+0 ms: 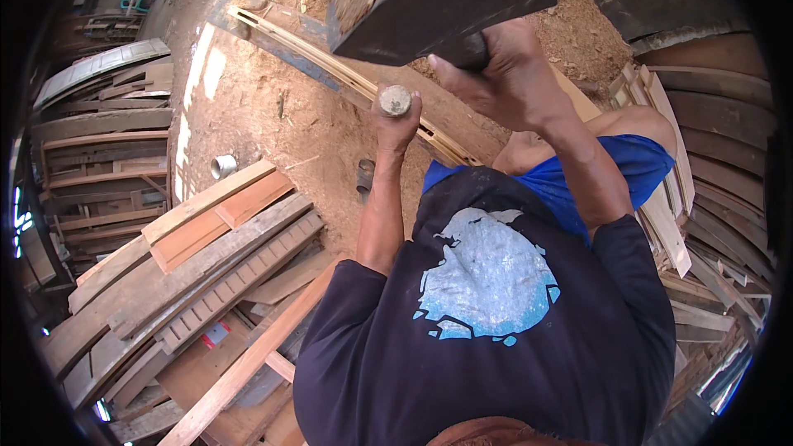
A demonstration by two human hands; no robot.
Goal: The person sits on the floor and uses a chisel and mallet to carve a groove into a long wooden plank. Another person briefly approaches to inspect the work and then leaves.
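The right hand (508,74), upper centre of the frame, is clenched around the handle of a heavy dark wooden mallet (438,0), whose block head is raised above and to the left of it. The left hand (395,128), just below, is wrapped tightly around a chisel handle (395,101); only the round, worn butt end shows, protruding above the fingers (388,134).

Risk: the butt end sits directly above the gripping fingers, with little clearance. An off-centre mallet blow could likely glance off the small, rounded end and strike the left hand. The tool's lower part is hidden, so its contact with the long wooden frame (347,74) on the sawdust-covered ground (256,107) cannot be confirmed.
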